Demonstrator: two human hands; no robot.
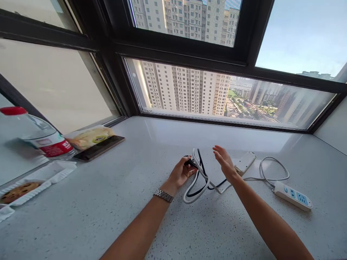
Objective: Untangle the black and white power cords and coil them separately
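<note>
My left hand [181, 172], with a metal watch at the wrist, is closed around a black plug [190, 161] at the end of a black cable [201, 159]. A white cable [187, 199] loops together with the black one beside these fingers. To the right, my right hand [225, 162] is raised with fingers stretched out, touching nothing I can see. Behind its wrist lies a white block-shaped device [247, 161], partly hidden. A white power strip [292, 195] with blue socket faces rests farther right, its grey-white cord [287, 173] curling on the counter.
On the left stand a large red-capped water bottle [55, 142], a yellowish packet [90, 136] and a dark phone [100, 148]. Nearer is a white plastic tray [58, 169] holding a cookie [20, 192]. The speckled counter [108, 216] ends at a dark-framed window [184, 50].
</note>
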